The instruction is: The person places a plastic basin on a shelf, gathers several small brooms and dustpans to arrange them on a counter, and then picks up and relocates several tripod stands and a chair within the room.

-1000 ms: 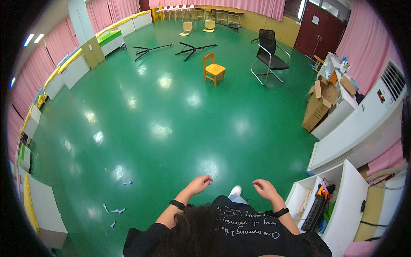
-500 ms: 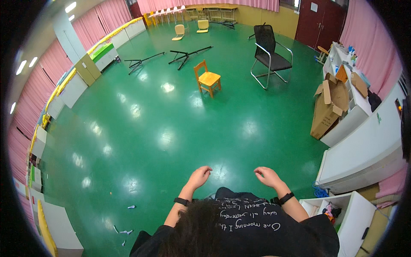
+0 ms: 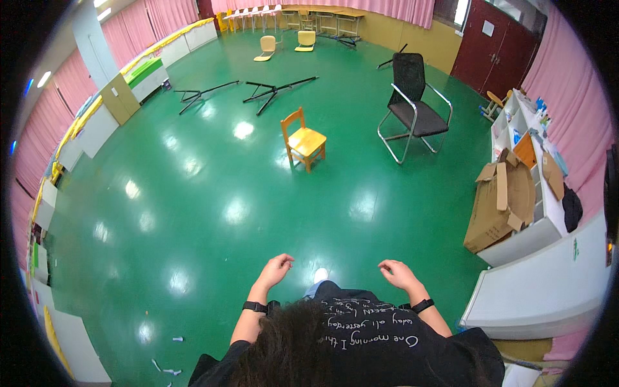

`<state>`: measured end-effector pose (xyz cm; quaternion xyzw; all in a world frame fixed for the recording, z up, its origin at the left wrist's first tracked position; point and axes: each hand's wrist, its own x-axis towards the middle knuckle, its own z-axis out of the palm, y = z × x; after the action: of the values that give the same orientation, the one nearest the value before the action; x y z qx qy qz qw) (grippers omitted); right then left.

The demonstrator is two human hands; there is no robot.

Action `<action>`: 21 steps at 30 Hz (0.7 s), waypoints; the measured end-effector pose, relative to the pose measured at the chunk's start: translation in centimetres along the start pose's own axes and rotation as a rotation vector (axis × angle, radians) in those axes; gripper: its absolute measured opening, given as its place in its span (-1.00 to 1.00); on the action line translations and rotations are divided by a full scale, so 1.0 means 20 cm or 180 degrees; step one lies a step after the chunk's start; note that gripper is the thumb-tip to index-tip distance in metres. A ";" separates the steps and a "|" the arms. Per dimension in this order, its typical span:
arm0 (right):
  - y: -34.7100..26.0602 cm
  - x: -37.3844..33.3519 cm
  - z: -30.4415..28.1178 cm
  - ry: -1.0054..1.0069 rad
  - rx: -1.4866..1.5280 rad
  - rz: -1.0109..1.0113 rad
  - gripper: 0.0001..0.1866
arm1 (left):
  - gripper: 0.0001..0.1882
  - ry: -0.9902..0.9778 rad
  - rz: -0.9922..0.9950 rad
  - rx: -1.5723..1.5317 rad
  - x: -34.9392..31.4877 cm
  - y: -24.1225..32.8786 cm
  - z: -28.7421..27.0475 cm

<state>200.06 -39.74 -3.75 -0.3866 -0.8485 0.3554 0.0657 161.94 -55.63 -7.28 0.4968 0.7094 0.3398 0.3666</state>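
Note:
My left hand (image 3: 276,269) hangs in the air in front of my body, its loosely bent fingers pointing inward and holding nothing. Level with it, my right hand (image 3: 398,273) is likewise empty, with relaxed fingers turned toward the left. Neither one touches anything. Below and ahead of them spreads the green floor (image 3: 309,216). A small yellow wooden chair (image 3: 305,140) stands upright farther off, and right of it is a black mesh armchair (image 3: 416,106) with a chrome frame. Between my hands shows the tip of a white shoe (image 3: 320,275).
Black metal stands (image 3: 274,91) lie on the floor beyond the wooden chair. An open cardboard box (image 3: 493,206) leans against white shelves (image 3: 545,222) at right, near a large white appliance (image 3: 532,290). White scraps (image 3: 169,371) lie at lower left. Two pale chair seats (image 3: 305,41) rest far back.
The chairs, box and shelves appear closer and lower in view, as I have moved forward. A white shoe tip has come into sight. Both hands remain empty, a little farther left.

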 end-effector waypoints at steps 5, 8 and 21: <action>0.07 0.57 -0.36 0.0609 0.0018 0.0094 -0.78 | -0.83 0.0289 0.0181 0.0117 0.74 0.18 -0.18; 0.13 0.81 -0.52 0.0694 0.0115 0.0258 -0.78 | -0.83 -0.0054 0.0610 0.0552 1.14 0.31 -0.18; 0.84 1.78 -1.33 0.0779 0.0210 0.0596 -0.78 | -0.79 -0.0934 0.0816 0.0902 2.56 0.65 0.12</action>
<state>195.99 7.45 -0.92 -0.5021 -0.7822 0.3379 0.1478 157.73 -2.91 -6.71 0.6734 0.6203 0.2048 0.3462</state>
